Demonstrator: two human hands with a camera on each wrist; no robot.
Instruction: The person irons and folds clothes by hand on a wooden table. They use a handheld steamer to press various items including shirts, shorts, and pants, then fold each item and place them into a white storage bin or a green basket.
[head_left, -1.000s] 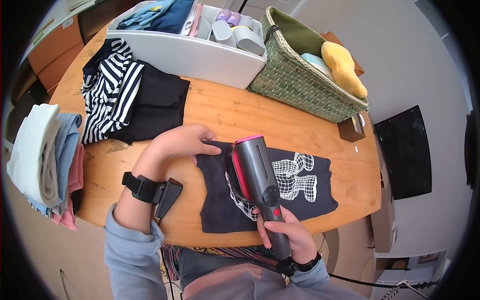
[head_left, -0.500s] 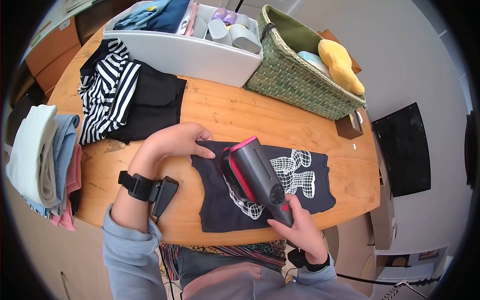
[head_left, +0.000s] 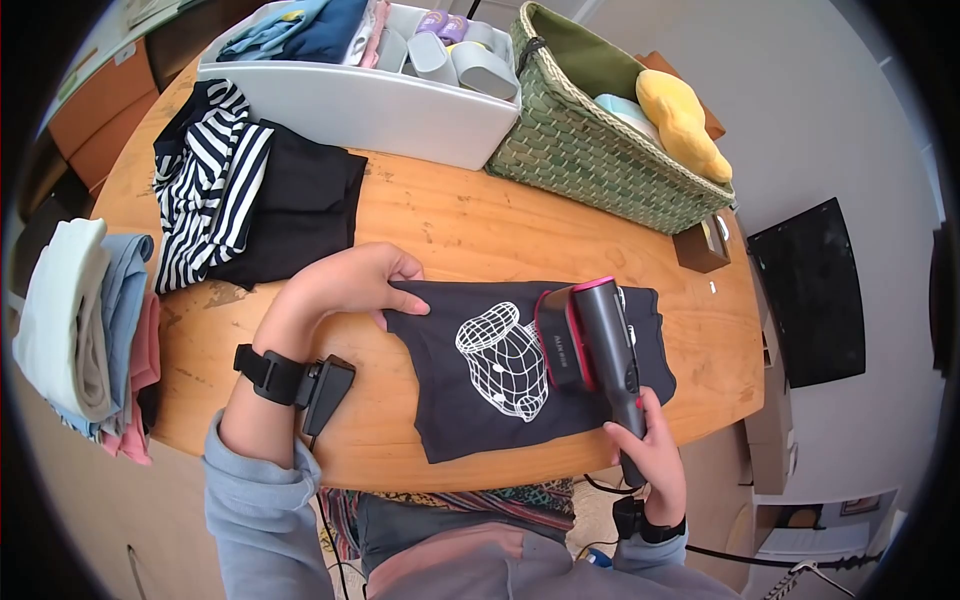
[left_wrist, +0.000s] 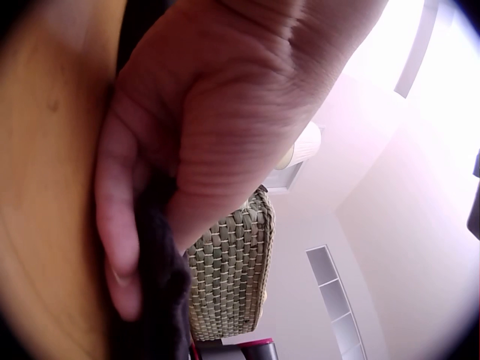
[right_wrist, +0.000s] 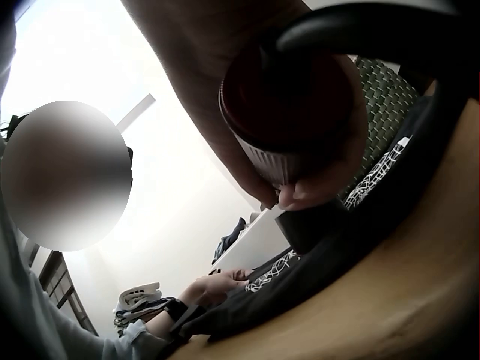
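Note:
A dark garment (head_left: 445, 415) with a white wireframe bear print (head_left: 500, 370) lies flat along the table's near edge. At its upper left corner, my left hand (head_left: 352, 282) pinches the cloth. The left wrist view has the thumb on one side of the dark fabric (left_wrist: 161, 274) and the fingers on the other, against the table. My right hand (head_left: 655, 450) grips the handle of a grey and pink handheld garment steamer (head_left: 605, 335). The steamer's head overlaps the right part of the garment, hiding much of the print's body; the bear's head shows.
Behind stand a white bin (head_left: 350, 105) of clothes and a green woven basket (head_left: 600, 165) holding a yellow plush (head_left: 680, 115). Striped clothing (head_left: 215, 185) and black clothing (head_left: 300, 205) lie at the back left. A folded stack (head_left: 65, 320) sits at the left edge. The steamer's cord hangs below the table.
My right hand has moved the steamer rightward over the garment, from the bear's head to its body, uncovering the head. The left hand still pinches the same corner.

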